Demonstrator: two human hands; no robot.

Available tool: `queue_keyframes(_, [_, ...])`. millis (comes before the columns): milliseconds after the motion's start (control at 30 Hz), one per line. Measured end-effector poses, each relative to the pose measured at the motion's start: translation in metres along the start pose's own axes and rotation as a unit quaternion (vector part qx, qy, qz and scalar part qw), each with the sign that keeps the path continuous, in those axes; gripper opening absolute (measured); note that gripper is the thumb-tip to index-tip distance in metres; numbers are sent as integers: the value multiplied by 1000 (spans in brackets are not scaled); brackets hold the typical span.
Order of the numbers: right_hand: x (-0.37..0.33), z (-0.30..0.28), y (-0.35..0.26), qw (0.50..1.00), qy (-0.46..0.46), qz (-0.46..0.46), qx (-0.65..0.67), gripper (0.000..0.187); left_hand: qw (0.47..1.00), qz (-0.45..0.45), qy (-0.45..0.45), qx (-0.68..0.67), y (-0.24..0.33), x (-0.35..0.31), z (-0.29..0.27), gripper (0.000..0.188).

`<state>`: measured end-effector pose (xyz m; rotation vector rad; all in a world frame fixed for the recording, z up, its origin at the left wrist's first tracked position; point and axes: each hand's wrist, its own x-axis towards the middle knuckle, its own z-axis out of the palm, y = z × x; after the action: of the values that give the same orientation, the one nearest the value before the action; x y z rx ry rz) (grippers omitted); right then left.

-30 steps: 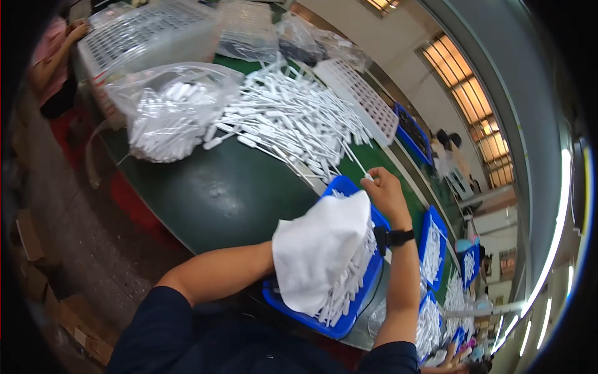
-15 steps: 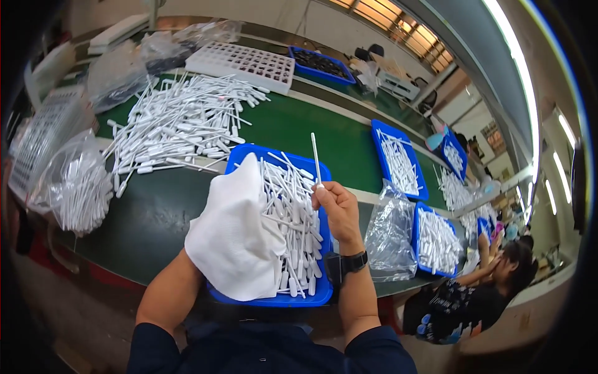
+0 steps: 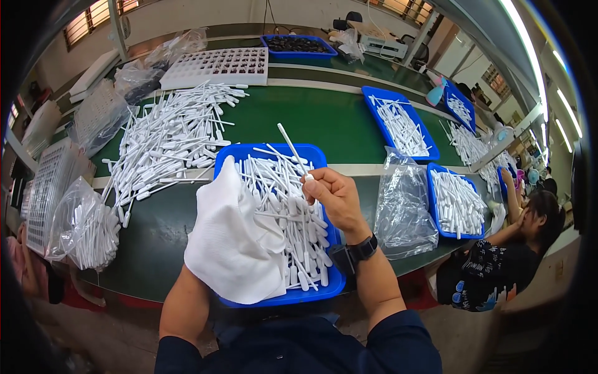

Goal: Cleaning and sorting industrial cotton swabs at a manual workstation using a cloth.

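Observation:
My right hand (image 3: pixel 336 198) pinches one white plastic stick (image 3: pixel 289 142) by its thicker end, the thin shaft tilted up and to the left. Below it, a blue tray (image 3: pixel 336 288) sits at the table's near edge, heaped with similar white sticks (image 3: pixel 298 240) that each have a thick bulb-like end. A white ribbed cloth (image 3: pixel 227 240) covers the tray's left part. My left forearm (image 3: pixel 187 305) runs up beneath this cloth, which hides my left hand and its fingers.
A large pile of white sticks (image 3: pixel 171 140) lies at left on the green belt (image 3: pixel 305 112). Nearby are a bagged bundle (image 3: pixel 93 240) and a white slotted tray (image 3: pixel 215 67). To the right are a clear plastic bag (image 3: pixel 402 212), filled blue trays (image 3: pixel 458 202) and a seated person (image 3: pixel 492 262).
The held stick has gone from nearly upright to leaning left, and my right hand has come slightly nearer the cloth. The view has turned a little.

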<state>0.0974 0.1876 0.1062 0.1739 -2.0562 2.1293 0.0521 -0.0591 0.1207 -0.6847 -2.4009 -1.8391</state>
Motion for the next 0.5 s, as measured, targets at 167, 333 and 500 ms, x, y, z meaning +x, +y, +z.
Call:
queue_keyframes(167, [3,8,-1,997,-28,44,52,24,996,62,3,69,-12,4,0,14])
queue_keyframes(333, [0,18,-6,992,-75,79,71,25,998,-39,-12,-54,4,-3,-4,21])
queue_keyframes(500, [-9,31,-14,976,-153,135,74,26,980,-57,27,-187,-27,-23,-10,30])
